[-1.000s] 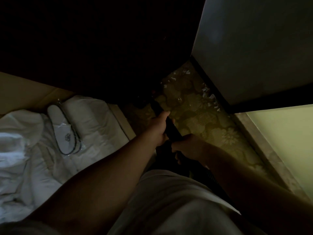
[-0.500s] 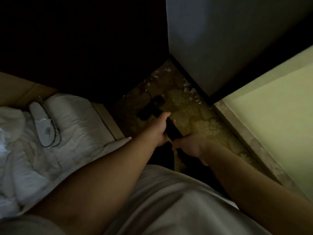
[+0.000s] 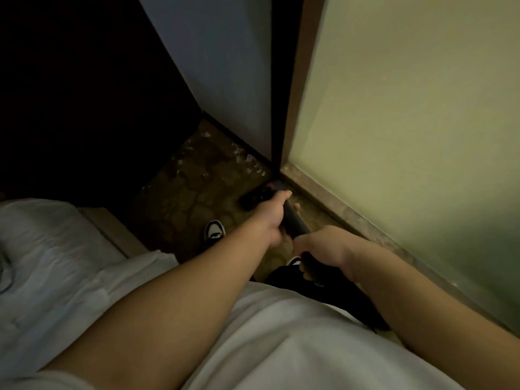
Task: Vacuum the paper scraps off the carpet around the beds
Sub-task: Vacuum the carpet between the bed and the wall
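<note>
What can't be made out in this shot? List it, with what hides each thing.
All in the head view:
- Vacuum head: dark and blurred; its mouth cannot be seen.
- Vacuum tube: mostly covered by the left hand and right hand.
- Shadow left of the carpet: black; whatever lies there is hidden.
- Paper scraps: too small and blurred to count.
- Bed: cut off by the left edge.

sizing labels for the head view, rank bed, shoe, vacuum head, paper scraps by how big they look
1. bed
2. vacuum head and shoe: look alike, unranked
3. paper scraps, each smallest
</note>
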`<control>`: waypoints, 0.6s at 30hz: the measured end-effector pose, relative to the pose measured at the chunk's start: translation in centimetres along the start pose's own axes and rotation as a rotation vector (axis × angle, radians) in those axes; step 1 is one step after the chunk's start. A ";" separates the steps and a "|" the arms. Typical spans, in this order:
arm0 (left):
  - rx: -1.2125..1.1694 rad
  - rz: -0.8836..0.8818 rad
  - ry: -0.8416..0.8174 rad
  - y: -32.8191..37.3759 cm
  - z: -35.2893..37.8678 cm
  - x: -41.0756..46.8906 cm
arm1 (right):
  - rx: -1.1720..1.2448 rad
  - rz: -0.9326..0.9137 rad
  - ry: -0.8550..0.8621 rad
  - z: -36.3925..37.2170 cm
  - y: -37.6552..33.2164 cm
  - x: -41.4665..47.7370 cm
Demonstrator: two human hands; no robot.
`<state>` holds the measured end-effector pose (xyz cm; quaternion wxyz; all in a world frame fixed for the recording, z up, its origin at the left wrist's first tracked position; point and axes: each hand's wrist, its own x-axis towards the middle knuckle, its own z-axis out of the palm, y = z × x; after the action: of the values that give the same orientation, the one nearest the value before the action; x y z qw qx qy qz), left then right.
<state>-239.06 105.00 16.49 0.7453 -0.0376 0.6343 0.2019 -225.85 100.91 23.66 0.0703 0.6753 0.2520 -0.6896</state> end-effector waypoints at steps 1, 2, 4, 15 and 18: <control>0.008 -0.007 -0.005 -0.3 0.7 -0.1 | 0.009 0.004 0.002 -0.6 0.5 -0.2; 0.008 -0.015 -0.009 -0.6 1.2 -0.1 | 0.020 0.009 0.006 -1.0 1.0 -0.4; 0.009 -0.021 -0.013 -1.2 1.7 -0.1 | 0.044 0.018 0.016 -1.4 1.8 -0.4; 0.012 -0.007 -0.010 3.6 -2.2 1.2 | -0.047 0.010 0.056 2.0 -3.0 2.0; 0.045 0.011 -0.007 7.0 -4.4 1.8 | -0.071 -0.012 0.096 3.8 -6.3 3.1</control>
<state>-245.35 110.49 15.30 0.7469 -0.0167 0.6364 0.1919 -232.29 105.44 22.12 0.0782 0.7031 0.2834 -0.6475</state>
